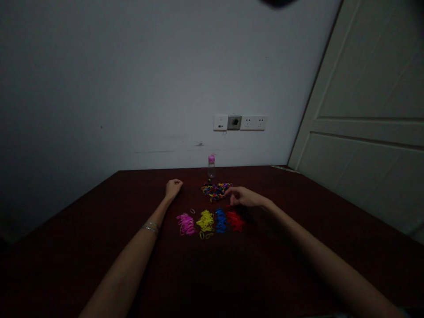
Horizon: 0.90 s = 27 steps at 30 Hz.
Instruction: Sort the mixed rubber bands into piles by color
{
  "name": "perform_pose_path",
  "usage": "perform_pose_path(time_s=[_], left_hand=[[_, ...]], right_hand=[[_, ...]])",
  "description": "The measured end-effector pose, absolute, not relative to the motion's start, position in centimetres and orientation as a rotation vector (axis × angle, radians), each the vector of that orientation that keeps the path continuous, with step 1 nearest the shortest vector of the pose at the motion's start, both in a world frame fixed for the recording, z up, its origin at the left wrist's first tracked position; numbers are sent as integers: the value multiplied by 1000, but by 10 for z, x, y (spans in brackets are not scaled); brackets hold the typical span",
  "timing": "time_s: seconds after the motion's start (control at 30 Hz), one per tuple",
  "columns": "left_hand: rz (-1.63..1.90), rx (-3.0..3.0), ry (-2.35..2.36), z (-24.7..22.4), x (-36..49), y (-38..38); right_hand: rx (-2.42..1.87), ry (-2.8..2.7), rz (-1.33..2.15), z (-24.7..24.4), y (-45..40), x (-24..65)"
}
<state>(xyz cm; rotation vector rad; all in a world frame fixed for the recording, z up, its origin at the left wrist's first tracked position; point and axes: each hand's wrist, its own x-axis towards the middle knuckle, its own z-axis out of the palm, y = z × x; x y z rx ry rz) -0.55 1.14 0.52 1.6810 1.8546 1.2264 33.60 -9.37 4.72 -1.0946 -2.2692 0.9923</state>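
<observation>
My right hand [244, 196] reaches over the right edge of a mixed pile of small coloured rubber bands [214, 191], index fingertip at the bands and thumb lower and apart from it. A bit of red shows just under the thumb. To the left of the pile, my left hand [173, 187] rests on the table, fingers curled in and nothing visible in them. Nearer to me lie sorted groups: pink rubber bands [186, 224], yellow rubber bands [206, 220], blue rubber bands [221, 221] and red rubber bands [235, 221]. Dark bands [245, 215] are barely visible beside the red ones.
A clear bottle with a pink cap [211, 167] stands behind the mixed pile. The dark red-brown table [205, 274] meets a pale wall with sockets [253, 123]. A white panelled door [367, 115] is at the right. Light is dim.
</observation>
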Motion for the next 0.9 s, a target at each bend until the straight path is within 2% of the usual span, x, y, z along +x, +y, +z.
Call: perform_pose_path(time_s=[0.27,0.4,0.57,0.77,0.9], left_hand=[[1237,1691,1872,6,-6,11],[1214,1710,1889,8,-5,9],[1226,1717,1874,8,-5,8],[1310,1785,1782,4,-5,14],[1204,1939,1781,5,2,10]], right_hand=[[-1112,-2298,1011,51,-102,336],[-1234,-2255,658,47,-92,349],[-1547,-2293,124,20,-80,374],[-1878,-2331,21,-1,-82,381],[-1936,-2327,-9,-2,-86,377]])
